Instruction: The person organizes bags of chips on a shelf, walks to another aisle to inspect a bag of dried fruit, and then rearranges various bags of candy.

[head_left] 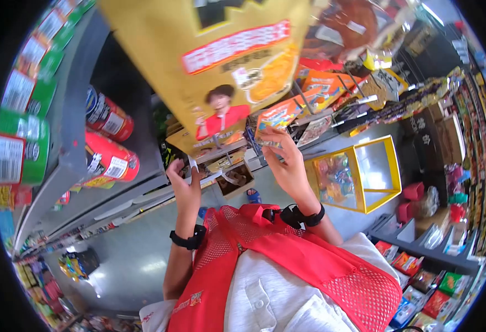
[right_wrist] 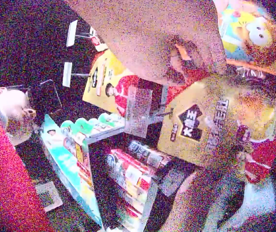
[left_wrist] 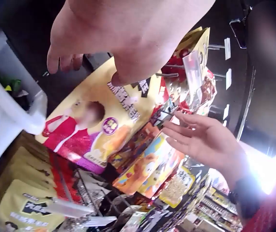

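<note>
A large gold snack bag with a red-jacketed figure printed on it fills the top of the head view, tilted. My left hand is below its lower left corner, thumb apart from the fingers. In the left wrist view that hand overlaps the bag's upper part, fingers extended. My right hand is raised at the right, fingers relaxed and slightly bent, beside an orange snack pack. The right wrist view shows that hand above a gold bag; nothing shows in its grasp.
Red canisters stand on the grey shelf at left, with green canisters nearer the edge. More bags hang from metal hooks at upper right. A yellow-framed bin holding wrapped goods stands on the floor at right.
</note>
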`<state>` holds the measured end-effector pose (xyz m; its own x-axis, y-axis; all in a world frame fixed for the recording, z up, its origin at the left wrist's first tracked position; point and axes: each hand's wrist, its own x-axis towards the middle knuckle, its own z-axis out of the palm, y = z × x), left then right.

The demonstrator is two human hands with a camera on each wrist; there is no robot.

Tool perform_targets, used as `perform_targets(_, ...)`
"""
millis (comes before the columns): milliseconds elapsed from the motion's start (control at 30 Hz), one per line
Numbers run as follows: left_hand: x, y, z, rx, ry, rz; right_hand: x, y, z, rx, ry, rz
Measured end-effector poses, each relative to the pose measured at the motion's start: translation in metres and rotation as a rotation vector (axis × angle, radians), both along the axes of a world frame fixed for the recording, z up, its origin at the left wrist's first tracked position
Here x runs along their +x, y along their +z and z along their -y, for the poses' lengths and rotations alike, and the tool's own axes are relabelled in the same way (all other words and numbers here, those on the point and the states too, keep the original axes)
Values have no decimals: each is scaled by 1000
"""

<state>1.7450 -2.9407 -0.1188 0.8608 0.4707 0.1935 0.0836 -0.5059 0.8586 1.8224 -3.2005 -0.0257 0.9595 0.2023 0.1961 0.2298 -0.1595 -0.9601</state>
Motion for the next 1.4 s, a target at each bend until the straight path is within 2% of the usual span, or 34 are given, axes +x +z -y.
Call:
perform_targets(133, -3, -8, 14, -23, -8, -2, 8, 4, 17, 21, -74, 35)
perform_targets(367, -6, -1, 37, -11, -40, -14, 31, 3, 38, 69, -20, 151)
perform_targets(467, -10, 4, 42, -5, -24, -32, 38, 4, 41, -255, -80, 365)
perform_targets(500, -13, 4, 42, -5, -19, -42, 37, 9, 39, -47, -14, 244)
perform_targets(833, -41, -3, 29, -106, 65, -18, 53, -7, 35, -119, -23, 349)
perform_targets(1400, -12, 17, 39, -51, -74, -15, 19, -16, 58, -114, -122, 276)
